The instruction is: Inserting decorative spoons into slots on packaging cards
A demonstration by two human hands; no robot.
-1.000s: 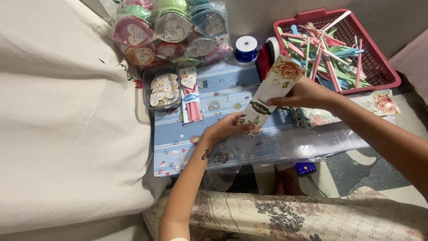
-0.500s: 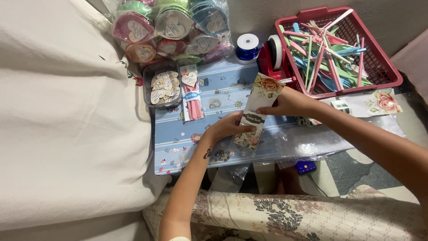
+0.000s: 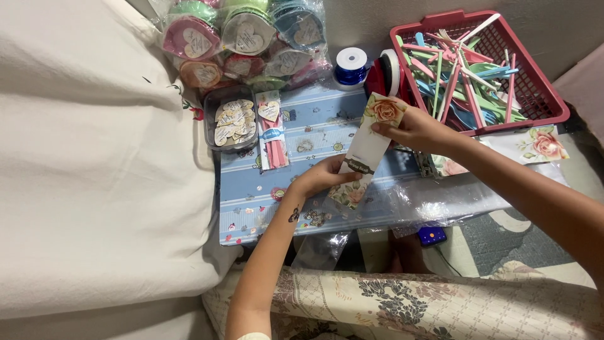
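a person seated at a low table holds a long, narrow paper sleeve [image 3: 367,151] printed with roses, slanted above the middle of the tabletop. the left hand [image 3: 324,177] pinches its lower end, fingers closed on the paper near a dark label band; the right hand [image 3: 409,128] grips the upper end, thumb pressed over the printed rose. the step in hand looks like straightening or opening the sleeve; it seems empty, though its open end is hard to make out. the next move likely calls for freeing one hand while the other keeps the sleeve steady. the tabletop [image 3: 314,132] is covered in blue patterned paper with clear plastic wrap [image 3: 440,195] over its near right edge. at the far right corner sits a red plastic basket [image 3: 547,94] of pastel plastic forks and spoons, with a red tape dispenser [image 3: 384,75] and a spool of blue ribbon [image 3: 349,66] beside it. at the far left edge lie a clear box of heart-shaped tags [image 3: 229,119], a finished cutlery pack [image 3: 272,129], and a bag of heart-labelled round containers [image 3: 242,34]. a white cloth [image 3: 94,157] fills the left side, and floral fabric [image 3: 440,305] covers the person's lap.
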